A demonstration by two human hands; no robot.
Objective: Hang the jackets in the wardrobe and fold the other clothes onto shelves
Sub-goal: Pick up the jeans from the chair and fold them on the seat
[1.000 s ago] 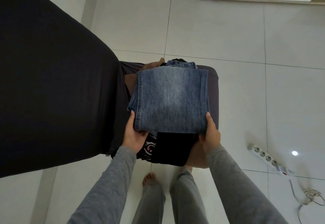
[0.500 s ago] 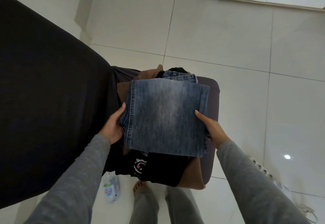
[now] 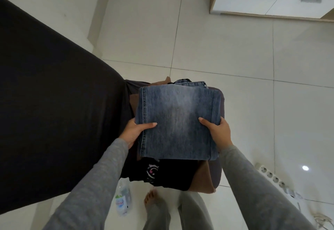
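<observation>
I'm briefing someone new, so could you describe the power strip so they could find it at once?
Start from the folded jeans held in both hands. Look to the lower right on the white tiled floor: the power strip lies there, a long white bar with a row of round sockets.

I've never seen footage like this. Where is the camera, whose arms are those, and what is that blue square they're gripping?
There is no machine here: a person wears a wide-angle camera on the head, looking down, so you see their own grey-sleeved arms and bare feet. The left hand and right hand grip opposite edges of a pair of folded blue jeans, thumbs on top. The jeans sit atop a pile of other clothes: a black printed garment and a brown one show underneath. On the white tiled floor lie a plastic bottle and a power strip. The big dark surface at left I cannot identify.
</observation>
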